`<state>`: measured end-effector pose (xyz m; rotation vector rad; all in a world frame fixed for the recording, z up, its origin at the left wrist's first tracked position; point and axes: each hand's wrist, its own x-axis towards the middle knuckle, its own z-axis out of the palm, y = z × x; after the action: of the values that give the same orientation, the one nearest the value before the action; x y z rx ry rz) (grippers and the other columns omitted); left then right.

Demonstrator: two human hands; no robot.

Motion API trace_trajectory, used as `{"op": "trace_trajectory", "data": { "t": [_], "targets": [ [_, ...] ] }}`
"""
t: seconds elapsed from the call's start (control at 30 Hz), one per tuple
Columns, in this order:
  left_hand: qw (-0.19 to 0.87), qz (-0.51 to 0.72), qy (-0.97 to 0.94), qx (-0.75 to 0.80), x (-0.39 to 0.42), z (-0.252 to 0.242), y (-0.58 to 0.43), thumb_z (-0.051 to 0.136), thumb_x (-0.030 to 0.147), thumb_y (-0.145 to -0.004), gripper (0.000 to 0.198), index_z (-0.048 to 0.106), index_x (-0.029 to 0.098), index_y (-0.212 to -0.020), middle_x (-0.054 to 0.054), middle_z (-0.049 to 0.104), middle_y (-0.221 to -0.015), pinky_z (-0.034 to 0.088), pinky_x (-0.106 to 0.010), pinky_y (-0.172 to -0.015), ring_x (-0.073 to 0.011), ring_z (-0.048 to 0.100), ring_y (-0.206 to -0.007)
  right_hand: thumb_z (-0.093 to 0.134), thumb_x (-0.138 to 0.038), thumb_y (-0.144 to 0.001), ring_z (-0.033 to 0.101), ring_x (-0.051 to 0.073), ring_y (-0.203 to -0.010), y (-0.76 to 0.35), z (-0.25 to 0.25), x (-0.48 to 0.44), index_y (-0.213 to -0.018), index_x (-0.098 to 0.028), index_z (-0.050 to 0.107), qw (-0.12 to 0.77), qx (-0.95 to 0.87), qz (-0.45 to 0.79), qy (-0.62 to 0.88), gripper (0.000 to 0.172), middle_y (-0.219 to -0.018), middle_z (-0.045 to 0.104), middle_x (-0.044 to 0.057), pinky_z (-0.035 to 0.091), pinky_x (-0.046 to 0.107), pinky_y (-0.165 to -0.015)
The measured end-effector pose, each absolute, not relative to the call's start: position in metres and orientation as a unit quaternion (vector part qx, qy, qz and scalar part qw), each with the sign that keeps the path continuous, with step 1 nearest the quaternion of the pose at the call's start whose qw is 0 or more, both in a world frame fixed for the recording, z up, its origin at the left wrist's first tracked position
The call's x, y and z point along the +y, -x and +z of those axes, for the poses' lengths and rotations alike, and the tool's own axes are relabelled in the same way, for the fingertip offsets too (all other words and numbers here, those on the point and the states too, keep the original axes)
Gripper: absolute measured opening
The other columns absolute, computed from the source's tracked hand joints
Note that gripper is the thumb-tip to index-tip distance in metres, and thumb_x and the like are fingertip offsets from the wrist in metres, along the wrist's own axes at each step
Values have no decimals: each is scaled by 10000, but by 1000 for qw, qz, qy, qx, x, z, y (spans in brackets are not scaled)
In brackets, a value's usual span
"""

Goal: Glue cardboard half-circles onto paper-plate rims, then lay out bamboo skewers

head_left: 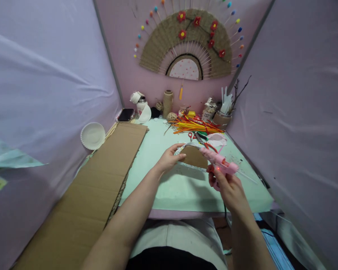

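My right hand (pixel 228 187) is closed round a pink hot glue gun (pixel 221 162), whose nozzle points left at a brown cardboard half-disc (pixel 193 156) lying on the mint green mat (pixel 186 187). A white rim shows round the half-disc's edge. My left hand (pixel 169 157) rests at the half-disc's left edge, fingers curled and pinching it, thumb over the top.
A long sheet of corrugated cardboard (pixel 101 187) lies along the left. A white paper plate (pixel 92 135) leans on the left wall. Orange and yellow sticks (pixel 195 125), scissors (pixel 199 138), twine spools (pixel 168 103) and a cup of tools (pixel 222 119) crowd the back. A decorated fan (pixel 187 45) hangs on the wall.
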<state>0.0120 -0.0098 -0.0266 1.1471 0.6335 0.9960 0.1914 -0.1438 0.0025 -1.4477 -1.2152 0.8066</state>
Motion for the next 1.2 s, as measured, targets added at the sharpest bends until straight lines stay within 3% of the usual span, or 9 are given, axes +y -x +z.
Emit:
{"op": "trace_trajectory", "data": {
  "t": [0.3, 0.6, 1.2],
  "targets": [
    [609, 474, -575, 271, -5, -29, -11, 787, 320, -653, 492, 681, 180, -1113, -87, 653, -1223, 381, -382, -1022, -272, 542, -1187, 411, -643, -861, 510, 174, -587, -171, -3, -133, -709, -200, 527, 446, -583, 244, 634, 483, -626, 558, 34, 406, 305, -587],
    [591, 478, -588, 275, -5, -30, -12, 786, 331, -654, 514, 672, 163, -1127, -109, 648, -1229, 340, -414, -1059, -284, 533, -1202, 381, -652, -868, 545, 192, -654, -168, -5, -127, -658, -210, 505, 457, -592, 224, 625, 504, -704, 605, 72, 426, 320, -646],
    [586, 463, -590, 308, -7, -28, -13, 745, 231, -675, 466, 667, 172, -1130, -95, 644, -1243, 346, -388, -1067, -255, 546, -1197, 369, -683, -862, 532, 182, -543, -169, -7, -122, -645, -213, 530, 434, -585, 219, 649, 542, -556, 573, 37, 405, 306, -571]
  ]
}}
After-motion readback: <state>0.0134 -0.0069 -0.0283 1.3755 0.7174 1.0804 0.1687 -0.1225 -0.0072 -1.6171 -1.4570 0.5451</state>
